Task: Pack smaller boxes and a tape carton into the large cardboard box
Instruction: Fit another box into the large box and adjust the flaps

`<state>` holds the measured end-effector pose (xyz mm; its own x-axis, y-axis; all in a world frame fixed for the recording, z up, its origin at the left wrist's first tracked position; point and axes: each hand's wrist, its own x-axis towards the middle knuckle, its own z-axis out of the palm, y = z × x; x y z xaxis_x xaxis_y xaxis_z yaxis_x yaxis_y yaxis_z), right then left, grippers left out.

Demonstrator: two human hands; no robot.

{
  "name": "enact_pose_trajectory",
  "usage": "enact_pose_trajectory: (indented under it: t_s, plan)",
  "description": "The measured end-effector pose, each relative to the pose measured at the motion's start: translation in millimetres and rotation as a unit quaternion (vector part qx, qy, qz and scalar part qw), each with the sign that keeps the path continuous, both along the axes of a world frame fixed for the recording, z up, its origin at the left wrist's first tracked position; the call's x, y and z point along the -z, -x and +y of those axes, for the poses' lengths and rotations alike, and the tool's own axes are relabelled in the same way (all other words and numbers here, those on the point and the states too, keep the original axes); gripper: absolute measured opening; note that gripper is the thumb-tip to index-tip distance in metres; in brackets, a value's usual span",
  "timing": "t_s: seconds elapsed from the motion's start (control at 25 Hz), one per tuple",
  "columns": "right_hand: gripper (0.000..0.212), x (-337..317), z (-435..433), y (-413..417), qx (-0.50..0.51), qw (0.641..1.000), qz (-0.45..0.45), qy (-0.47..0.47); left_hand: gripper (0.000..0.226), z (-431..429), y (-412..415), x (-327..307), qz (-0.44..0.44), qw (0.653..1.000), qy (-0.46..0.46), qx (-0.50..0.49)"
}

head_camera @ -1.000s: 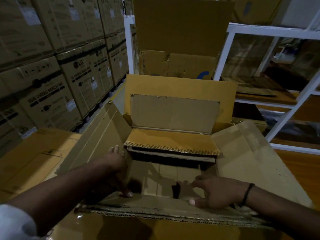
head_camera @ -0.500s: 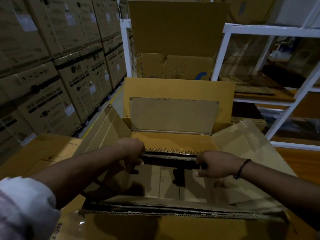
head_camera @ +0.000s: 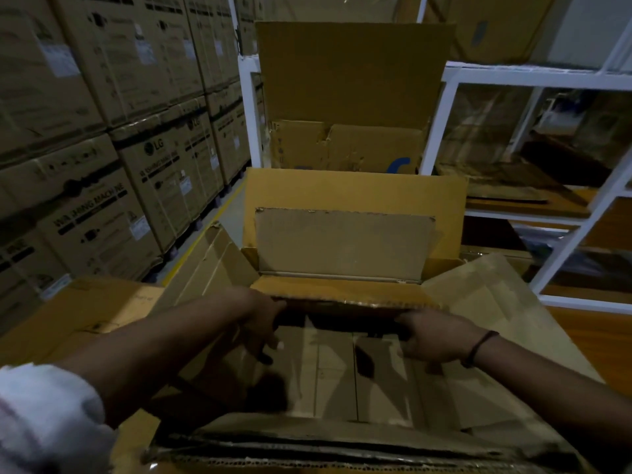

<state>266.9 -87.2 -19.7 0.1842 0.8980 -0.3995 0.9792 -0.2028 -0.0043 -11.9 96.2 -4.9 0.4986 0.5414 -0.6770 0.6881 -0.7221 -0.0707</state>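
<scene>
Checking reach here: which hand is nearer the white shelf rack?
Right. The right hand grips the cardboard flap toward the white rack; the left hand grips it farther off.

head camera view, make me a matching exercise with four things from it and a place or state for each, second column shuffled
Things:
1. left hand
2. right hand
3. cardboard panel
4. washing machine boxes

Place or state:
a. dark band on its wrist
b. stacked on the person's left
c. white sleeve on its arm
d. gripped at its near edge by both hands

Pairs: 1-c, 2-a, 3-d, 4-b
</scene>
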Motion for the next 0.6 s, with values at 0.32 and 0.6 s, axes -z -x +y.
enact_pose_trajectory:
  t_s: [0.32, 0.6]
  plan:
    - [0.055, -45.6, 67.0, -33.9, 0.103, 0.988, 0.063, -0.092, 0.103, 49.0, -33.5, -26.7, -0.129, 0.981, -0.083, -0.115]
    - [0.055, 20.5, 116.5, -72.7, 0.309, 0.882, 0.24, -0.263, 0.082, 76.6, -39.7, 30.5, -0.263, 0.915, -0.075, -0.296]
